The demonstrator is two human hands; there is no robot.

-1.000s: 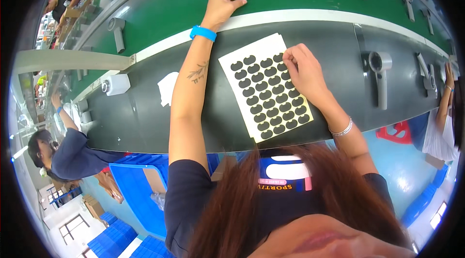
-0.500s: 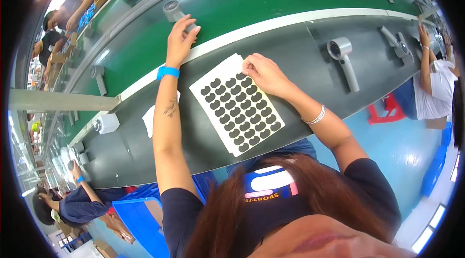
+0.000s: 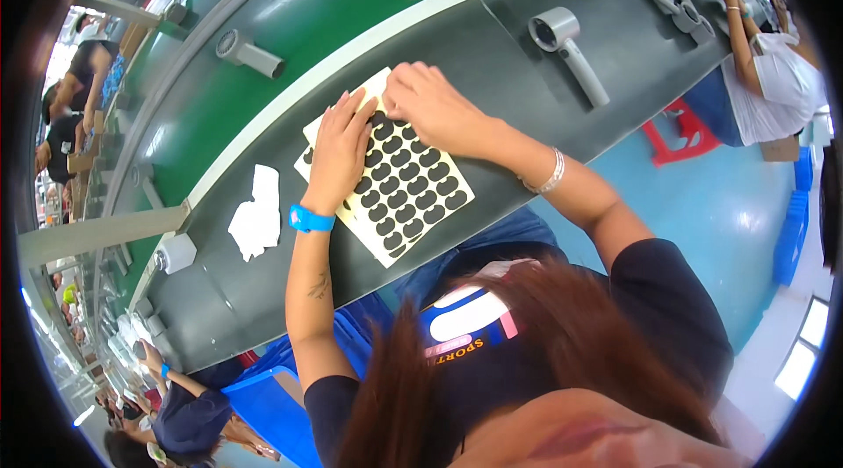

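A pale sheet of black notched oval stickers [image 3: 407,176] lies on the dark work surface before me, with another sheet partly showing beneath it. My left hand [image 3: 341,152], a blue band at its wrist, rests flat over the sheet's left part, fingers stretched out. At the upper stickers is my right hand [image 3: 435,108], its fingers curled in a pinch near the left fingertips. Whatever those fingers grip is hidden. Beyond my hands, a grey hair dryer body [image 3: 250,55] lies on the green conveyor belt, touched by neither hand.
Right of the sheet lies another grey hair dryer [image 3: 569,51], with further grey parts [image 3: 680,11] past it near a co-worker's hands. Crumpled white paper [image 3: 256,213] and a white block-shaped item [image 3: 176,253] sit to the left. A white rail [image 3: 351,51] edges the belt.
My left hand has let go of the hair dryer on the belt and come down onto the sticker sheet. My right hand stays pinched at the sheet's upper part. The view has shifted.
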